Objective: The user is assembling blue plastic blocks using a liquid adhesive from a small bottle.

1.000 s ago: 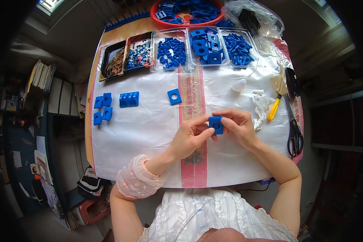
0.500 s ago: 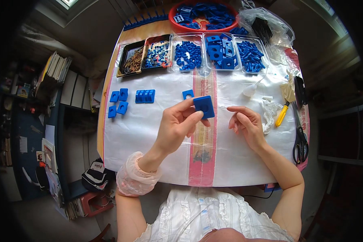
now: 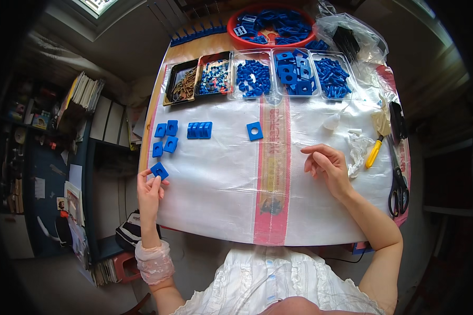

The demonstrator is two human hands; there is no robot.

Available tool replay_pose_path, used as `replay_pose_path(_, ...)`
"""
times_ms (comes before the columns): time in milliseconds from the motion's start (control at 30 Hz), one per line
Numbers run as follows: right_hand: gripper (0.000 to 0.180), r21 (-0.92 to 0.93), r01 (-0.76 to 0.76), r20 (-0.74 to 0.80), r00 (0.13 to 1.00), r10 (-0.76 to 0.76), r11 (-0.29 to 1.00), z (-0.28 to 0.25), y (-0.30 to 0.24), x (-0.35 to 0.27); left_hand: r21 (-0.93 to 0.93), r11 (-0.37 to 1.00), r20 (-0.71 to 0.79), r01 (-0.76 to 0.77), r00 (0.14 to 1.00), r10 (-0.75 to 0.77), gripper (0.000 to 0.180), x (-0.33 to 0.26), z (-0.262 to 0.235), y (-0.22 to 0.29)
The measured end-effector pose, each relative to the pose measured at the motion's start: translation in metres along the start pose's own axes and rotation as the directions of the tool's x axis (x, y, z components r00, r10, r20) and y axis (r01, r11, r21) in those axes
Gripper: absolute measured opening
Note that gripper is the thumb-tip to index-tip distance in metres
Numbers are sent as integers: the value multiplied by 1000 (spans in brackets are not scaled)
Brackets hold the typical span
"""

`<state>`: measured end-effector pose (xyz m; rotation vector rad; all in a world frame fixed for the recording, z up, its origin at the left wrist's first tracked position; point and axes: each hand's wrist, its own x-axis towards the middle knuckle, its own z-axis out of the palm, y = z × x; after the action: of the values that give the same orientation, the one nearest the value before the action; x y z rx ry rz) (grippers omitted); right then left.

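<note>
At the table's left edge, my left hand pinches a square blue plastic piece with a round hole. Just beyond it sits a small group of similar blue square pieces. To the right of that group, a row of ridged blue parts stands side by side. One flat blue square plate with a round hole lies alone near the middle. My right hand holds nothing; its fingers are loosely bent and apart, over the white sheet right of the pink stripe.
Along the back stand trays of screws, nuts and small blue parts. Behind them is a red basin of blue pieces. At right lie a yellow-handled cutter, black scissors and crumpled white paper.
My left hand has carried the blue square piece from the middle to the left edge of the table. The right hand stays almost in place. The view has shifted slightly.
</note>
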<state>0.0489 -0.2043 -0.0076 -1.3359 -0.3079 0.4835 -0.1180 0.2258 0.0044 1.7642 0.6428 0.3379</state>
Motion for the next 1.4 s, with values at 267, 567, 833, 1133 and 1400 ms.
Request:
replay_pose_path(267, 28, -23, 8, 19, 1000, -7, 1000, -2, 3, 0, -26, 997, 73, 67, 995, -65, 13, 17, -11, -10)
replay_pose_path(567, 26, -48, 11, 29, 1000, -10, 999, -1, 3, 0, 13, 995, 80, 95, 992, -95, 14, 30, -3, -6)
replay_pose_path(833, 21, -19, 1, 24, 1000, 0, 1000, -1, 2, 0, 34, 993, 74, 109, 991, -112, 19, 31, -3, -5)
replay_pose_path(1133, 23, -51, 7, 20, 1000, -6, 999, 0, 3, 0, 137, 986, 97, 91, 990, -105, 21, 26, -8, -4)
replay_pose_path(1400, 22, -52, 8, 17, 1000, -7, 999, -2, 4, -1, 550, 797, 38, -251, 960, 276, 19, 12, 24, 50)
